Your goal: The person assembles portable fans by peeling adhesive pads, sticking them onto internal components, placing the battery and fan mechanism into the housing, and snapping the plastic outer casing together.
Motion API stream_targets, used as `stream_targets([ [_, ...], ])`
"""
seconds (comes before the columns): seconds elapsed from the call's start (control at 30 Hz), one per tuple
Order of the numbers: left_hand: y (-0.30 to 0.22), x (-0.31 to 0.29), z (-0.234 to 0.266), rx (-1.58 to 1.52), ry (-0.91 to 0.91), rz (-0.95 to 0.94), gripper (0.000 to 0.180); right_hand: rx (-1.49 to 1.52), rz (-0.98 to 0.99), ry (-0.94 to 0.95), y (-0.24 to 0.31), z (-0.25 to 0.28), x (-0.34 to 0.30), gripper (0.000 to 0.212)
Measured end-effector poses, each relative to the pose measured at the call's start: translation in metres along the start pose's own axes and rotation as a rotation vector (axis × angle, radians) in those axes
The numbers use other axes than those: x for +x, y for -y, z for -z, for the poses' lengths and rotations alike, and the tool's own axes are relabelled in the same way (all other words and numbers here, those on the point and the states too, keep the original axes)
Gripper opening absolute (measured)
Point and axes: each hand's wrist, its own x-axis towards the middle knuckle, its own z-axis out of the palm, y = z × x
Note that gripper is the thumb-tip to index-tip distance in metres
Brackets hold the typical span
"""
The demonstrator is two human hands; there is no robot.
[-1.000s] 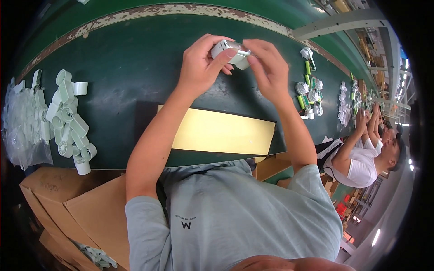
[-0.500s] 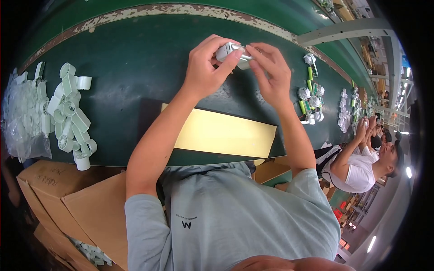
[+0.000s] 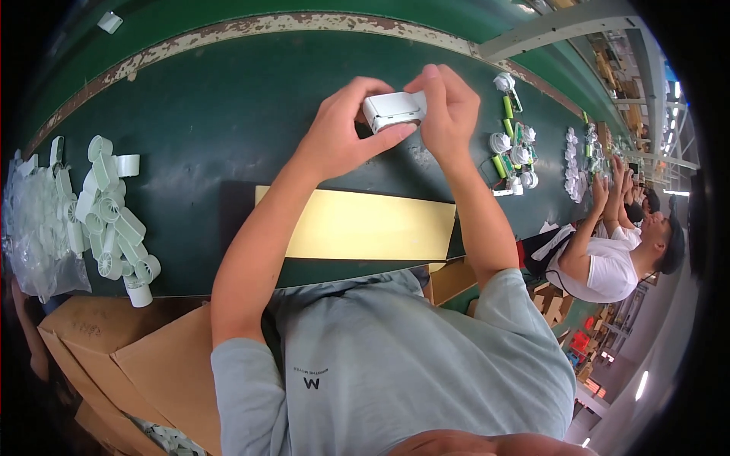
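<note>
Over the far part of the green table I hold a white plastic casing (image 3: 394, 111) between both hands. My left hand (image 3: 351, 121) grips its left end, with the thumb along the near edge. At the casing's right end, the fingers of my right hand (image 3: 450, 110) are closed around it and hide that part. A long yellow sheet (image 3: 365, 226) with a dark border lies on the table below my wrists.
Pale green plastic shells (image 3: 114, 213) are piled at left, beside clear plastic bags (image 3: 42, 228). White fan parts with green cells (image 3: 513, 140) lie at right. A cardboard box (image 3: 163, 372) stands at lower left; a co-worker (image 3: 604, 262) sits at right. A white piece (image 3: 110, 22) lies beyond the rail.
The casing has been turned in my hands and now shows a broad flat face. My right fingers have closed more around its right end. A white piece has come into view at the far left.
</note>
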Motion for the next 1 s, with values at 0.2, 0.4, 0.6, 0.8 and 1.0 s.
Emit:
stream_targets([
  [0.2, 0.002, -0.001, 0.005, 0.174, 0.096, -0.046, 0.028, -0.051, 0.105, -0.022, 0.003, -0.002, -0.004, 0.038],
  [0.4, 0.001, -0.001, 0.006, 0.23, 0.071, -0.151, 0.036, -0.003, 0.095, 0.007, 0.006, 0.0, -0.005, 0.038],
  [0.6, -0.003, -0.002, 0.008, 0.261, 0.09, -0.202, 0.039, 0.464, 0.033, -0.029, -0.009, 0.002, -0.02, 0.061],
  [0.8, -0.005, -0.001, -0.001, 0.306, 0.156, -0.229, 0.045, 0.548, 0.088, -0.122, -0.02, 0.006, -0.029, 0.074],
  [1.0, -0.001, 0.0, -0.014, 0.334, 0.137, -0.269, 0.047, 0.151, 0.252, -0.053, -0.012, 0.015, -0.032, 0.073],
])
